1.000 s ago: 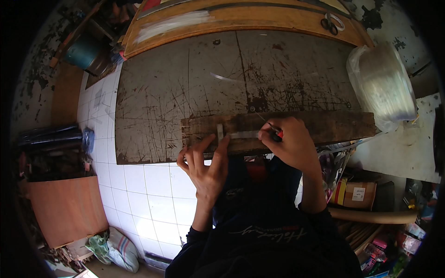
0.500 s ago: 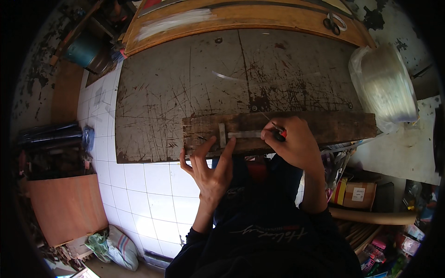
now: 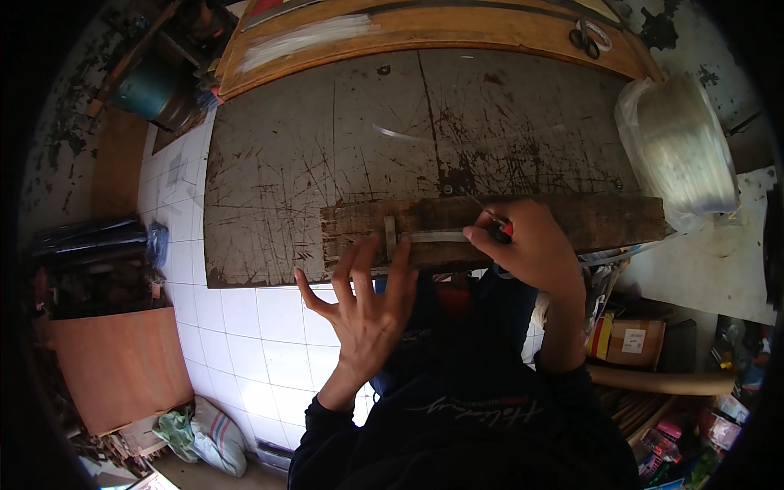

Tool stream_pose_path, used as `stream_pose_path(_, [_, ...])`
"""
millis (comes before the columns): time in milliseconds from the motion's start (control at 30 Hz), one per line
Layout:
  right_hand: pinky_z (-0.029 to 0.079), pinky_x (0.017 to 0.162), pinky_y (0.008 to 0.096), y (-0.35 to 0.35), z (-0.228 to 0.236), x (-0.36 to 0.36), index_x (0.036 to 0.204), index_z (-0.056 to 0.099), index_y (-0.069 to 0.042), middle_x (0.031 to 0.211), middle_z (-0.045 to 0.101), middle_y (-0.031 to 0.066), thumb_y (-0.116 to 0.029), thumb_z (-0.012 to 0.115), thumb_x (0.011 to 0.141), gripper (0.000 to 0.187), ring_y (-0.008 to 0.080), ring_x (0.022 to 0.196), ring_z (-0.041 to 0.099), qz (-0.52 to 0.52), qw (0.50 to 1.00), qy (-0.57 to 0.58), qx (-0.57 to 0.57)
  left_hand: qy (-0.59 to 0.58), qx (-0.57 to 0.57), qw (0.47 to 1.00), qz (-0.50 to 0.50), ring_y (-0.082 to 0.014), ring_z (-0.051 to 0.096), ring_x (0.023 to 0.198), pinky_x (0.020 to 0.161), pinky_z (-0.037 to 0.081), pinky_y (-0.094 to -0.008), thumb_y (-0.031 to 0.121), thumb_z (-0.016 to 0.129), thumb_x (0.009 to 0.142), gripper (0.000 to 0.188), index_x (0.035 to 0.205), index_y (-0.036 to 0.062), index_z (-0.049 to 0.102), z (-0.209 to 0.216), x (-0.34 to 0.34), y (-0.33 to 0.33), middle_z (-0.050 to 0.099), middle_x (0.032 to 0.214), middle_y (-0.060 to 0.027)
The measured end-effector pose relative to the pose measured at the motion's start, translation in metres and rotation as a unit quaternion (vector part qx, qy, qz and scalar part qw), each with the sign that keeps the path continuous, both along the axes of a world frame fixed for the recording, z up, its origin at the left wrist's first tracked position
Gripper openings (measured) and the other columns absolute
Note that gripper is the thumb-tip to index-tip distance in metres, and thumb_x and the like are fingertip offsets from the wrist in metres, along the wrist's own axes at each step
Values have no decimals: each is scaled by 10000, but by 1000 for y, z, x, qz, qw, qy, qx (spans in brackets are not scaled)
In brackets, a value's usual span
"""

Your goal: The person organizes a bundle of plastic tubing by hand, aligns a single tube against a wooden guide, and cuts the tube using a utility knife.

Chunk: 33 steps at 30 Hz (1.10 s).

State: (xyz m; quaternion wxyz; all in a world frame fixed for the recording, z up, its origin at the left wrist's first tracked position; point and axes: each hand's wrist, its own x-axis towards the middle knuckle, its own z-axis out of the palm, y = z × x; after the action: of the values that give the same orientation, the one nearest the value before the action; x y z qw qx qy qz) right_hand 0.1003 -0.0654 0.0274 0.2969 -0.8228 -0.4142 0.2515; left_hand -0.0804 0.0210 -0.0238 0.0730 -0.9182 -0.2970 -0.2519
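A worn wooden plank [image 3: 604,219] lies along the near edge of the scratched workbench. Across its left part sits a short pale crosspiece [image 3: 389,229]. A clear flat plastic strip [image 3: 441,238] runs along the plank from beside that piece toward my right hand. My left hand [image 3: 364,314] is open, fingers spread, with its fingertips on the plank and the index fingertip at the strip's left end. My right hand [image 3: 541,249] is closed around a small red-and-black tool [image 3: 505,229] with a thin metal tip; its exact kind is unclear. My right thumb is by the strip.
A large roll of clear plastic strip [image 3: 682,151] stands at the bench's right end. On the wooden board [image 3: 457,31] at the back lie cut clear strips [image 3: 306,41] and black scissors [image 3: 585,39]. One loose clear strip [image 3: 396,134] rests mid-bench. Boxes and clutter fill the lower right.
My right hand has shifted slightly right with the tool. My left fingers have spread wider, the outer finger lifting off to the left, while the index fingertip stays by the strip.
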Motion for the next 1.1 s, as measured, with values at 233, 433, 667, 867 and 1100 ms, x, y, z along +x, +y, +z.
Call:
stream_pose_path(233, [374,535,305,-43,19,53,712,605,-38,600,526,95,-335,669,705,303,174,536,455,19,999,-13,-40,74,77,993,-49,-184,419,1105,924,71,-728,331,671,690,391,1046,188,593,10,-1,3,489,1076,19])
stream_pose_path(433, [370,510,286,-113,24,109,724,597,-37,591,522,63,-271,700,686,258,128,533,460,-54,990,-89,-92,98,96,989,-51,-177,424,1103,924,51,-732,307,658,704,374,1049,180,591,13,2,2,499,1079,36])
stream_pose_path(667, [338,443,235,-163,21,159,696,573,-28,526,487,-4,-156,711,661,191,73,477,449,-169,980,21,-104,145,104,983,-40,-186,412,1125,911,37,-744,293,652,713,378,1060,157,593,23,4,-1,503,1110,59])
stream_pose_path(867, [359,492,265,-160,22,160,679,556,-25,562,479,31,-172,717,642,221,109,523,459,-175,977,-14,-122,171,80,969,-158,-93,422,1140,1001,167,-599,162,598,758,283,1034,100,611,36,8,10,493,1217,53])
stream_pose_path(1100, [354,493,259,-164,16,162,682,530,-29,606,432,23,-178,731,621,258,106,545,442,-186,975,-32,-115,239,24,921,-306,-115,517,1046,905,380,-349,32,547,715,296,1003,1,604,53,10,28,487,1245,-27])
